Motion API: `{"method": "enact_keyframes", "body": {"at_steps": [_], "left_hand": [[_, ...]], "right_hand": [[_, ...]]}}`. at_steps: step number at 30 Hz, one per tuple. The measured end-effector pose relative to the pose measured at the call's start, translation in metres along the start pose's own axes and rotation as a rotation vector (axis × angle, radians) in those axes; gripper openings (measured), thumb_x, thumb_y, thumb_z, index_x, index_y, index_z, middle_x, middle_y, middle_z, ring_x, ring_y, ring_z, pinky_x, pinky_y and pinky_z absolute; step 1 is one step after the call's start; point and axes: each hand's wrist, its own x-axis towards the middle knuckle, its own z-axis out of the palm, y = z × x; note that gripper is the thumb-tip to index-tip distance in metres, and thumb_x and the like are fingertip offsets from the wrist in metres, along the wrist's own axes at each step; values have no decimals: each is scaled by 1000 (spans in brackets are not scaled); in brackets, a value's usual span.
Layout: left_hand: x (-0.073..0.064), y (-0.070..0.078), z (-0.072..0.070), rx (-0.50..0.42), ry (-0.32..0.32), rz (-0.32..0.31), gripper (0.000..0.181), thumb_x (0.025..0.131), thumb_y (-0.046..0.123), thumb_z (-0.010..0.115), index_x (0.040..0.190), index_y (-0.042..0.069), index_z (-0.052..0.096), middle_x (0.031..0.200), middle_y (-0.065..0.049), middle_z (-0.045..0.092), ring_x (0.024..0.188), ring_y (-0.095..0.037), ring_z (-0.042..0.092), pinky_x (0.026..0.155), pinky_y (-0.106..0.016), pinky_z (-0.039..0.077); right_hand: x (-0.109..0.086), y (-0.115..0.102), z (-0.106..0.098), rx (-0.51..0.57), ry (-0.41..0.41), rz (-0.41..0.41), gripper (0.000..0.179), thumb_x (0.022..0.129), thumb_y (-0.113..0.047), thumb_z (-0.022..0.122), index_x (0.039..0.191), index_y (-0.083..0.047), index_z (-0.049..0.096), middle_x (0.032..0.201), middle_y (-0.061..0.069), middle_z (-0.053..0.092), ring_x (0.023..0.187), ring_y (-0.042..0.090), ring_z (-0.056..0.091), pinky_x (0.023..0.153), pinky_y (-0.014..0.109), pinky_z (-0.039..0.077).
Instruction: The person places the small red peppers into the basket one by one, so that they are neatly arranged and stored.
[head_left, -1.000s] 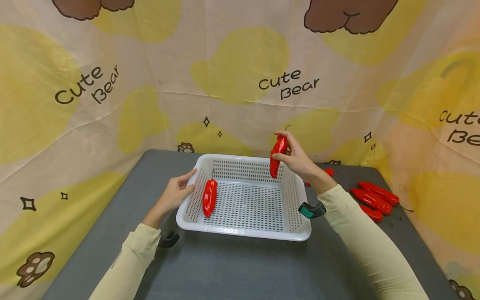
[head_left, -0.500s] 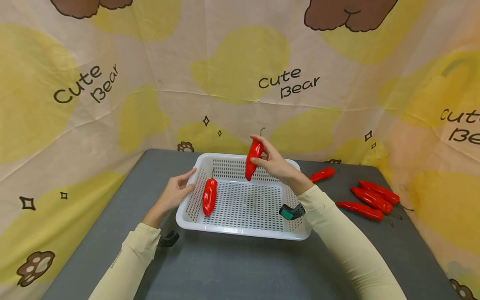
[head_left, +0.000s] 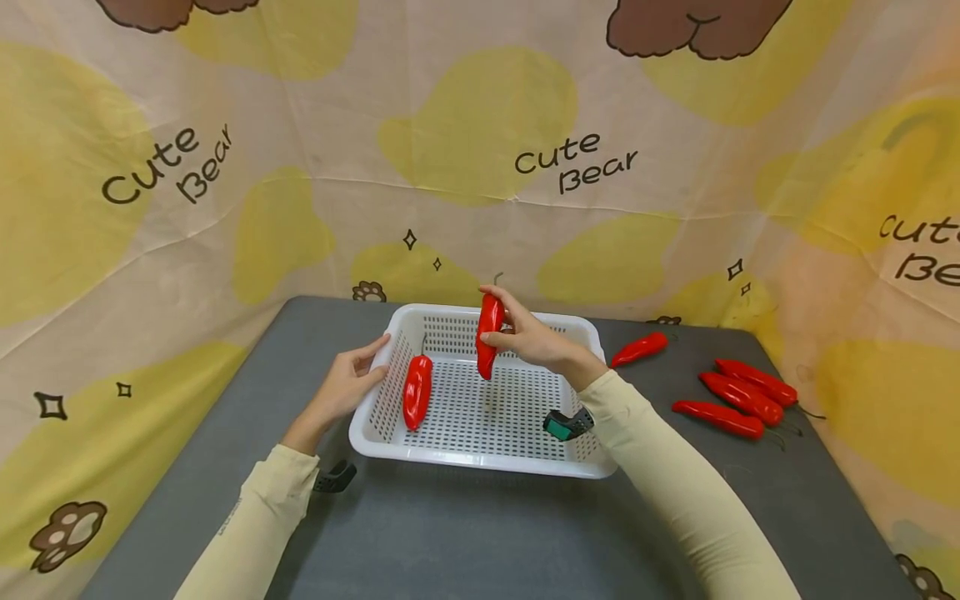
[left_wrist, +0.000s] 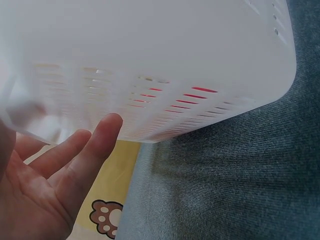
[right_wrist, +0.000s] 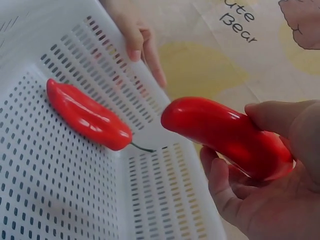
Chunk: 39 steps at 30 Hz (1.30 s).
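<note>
Cloth (head_left: 450,117) lettered "Cute Bear" backed a grey worktop (head_left: 450,533); the right hand (head_left: 534,340) gripped a red pepper (head_left: 489,321) above a white basket (head_left: 480,462) held by the left hand (head_left: 349,382).

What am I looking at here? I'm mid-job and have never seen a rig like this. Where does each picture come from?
There's no machine: a person is working with two bare hands, the left hand and the right hand. The head view comes from a camera worn on the head, looking forward and down; the other two come from the wrists, each watching its own hand's work.

On the grey table is a white basket with one red pepper inside, near its left end. To its right lie four more: a pepper close by and three together farther off.

The right hand grips another pepper above the basket floor. The left touches the basket's left rim.
</note>
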Motion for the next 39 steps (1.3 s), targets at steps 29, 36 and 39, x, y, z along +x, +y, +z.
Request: {"method": "enact_keyframes", "body": {"at_steps": [29,36,39], "left_hand": [[2,-1,1,13,14,-28,58,99,5,55,154,2,38,146,-33,51,102,-41,71,71,-35,65],[2,-3,1,12,3,-29,58,100,5,55,155,3,38,147,-33,50,107,-47,69,72,-35,65],[2,-3,0,17,12,-26,57,100,6,55,154,3,39,146,-33,50,106,-46,69,71,-34,65]], "right_hand": [[27,13,25,-93,2,83,72,99,-20,64,157,-32,24,129,19,46,86,23,57,66,29,53],[34,16,28,-92,-29,148,60,100,-19,62,154,-23,37,135,19,48,100,26,57,68,27,56],[36,17,29,-109,-37,155,58,101,-18,61,154,-22,39,140,18,46,108,29,55,73,29,58]]}}
